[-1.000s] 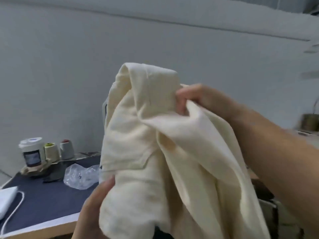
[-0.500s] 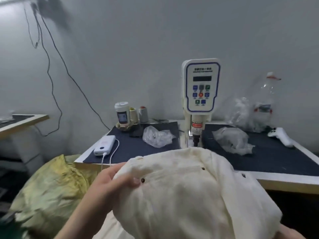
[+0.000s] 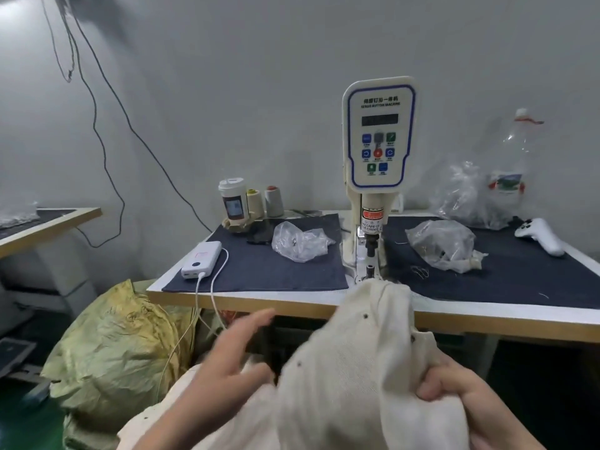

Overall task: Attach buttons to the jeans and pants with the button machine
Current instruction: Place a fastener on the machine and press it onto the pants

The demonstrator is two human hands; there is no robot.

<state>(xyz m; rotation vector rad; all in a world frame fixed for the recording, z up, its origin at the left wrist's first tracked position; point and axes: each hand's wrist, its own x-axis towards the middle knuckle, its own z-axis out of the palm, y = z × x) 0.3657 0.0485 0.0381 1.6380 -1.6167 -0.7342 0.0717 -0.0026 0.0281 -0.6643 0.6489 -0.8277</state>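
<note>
My right hand (image 3: 461, 394) bunches the cream pants (image 3: 350, 378) in a tight fistful low at the right, fingers curled into the cloth. My left hand (image 3: 224, 362) is off the fabric, fingers spread and loose, hanging in the air just left of the pants with nothing in it; it is blurred.

The pants lie mostly below the table (image 3: 259, 305), draped toward my lap, with one peak of cloth lifted up to the front edge, right under the button machine (image 3: 378, 138). That peak sits just short of the die (image 3: 370, 271), near it but not under the punch as far as I can tell.

As for progress: I see several small dark dots on the cloth, one near the top of the fold (image 3: 365, 316), one at the right edge and one lower on the left. They may be studs already set or only marks; they are too small for me to be sure. So at best part of this pair is done.

What I judge is left: get my free hand on the waistband, flatten the spot over the die, and press. The bags (image 3: 300, 241) on the denim mat seem to hold small metal parts, so supplies are at hand. The yellow sack (image 3: 113, 349) beside the table may hold more garments, though I cannot see inside.
</note>
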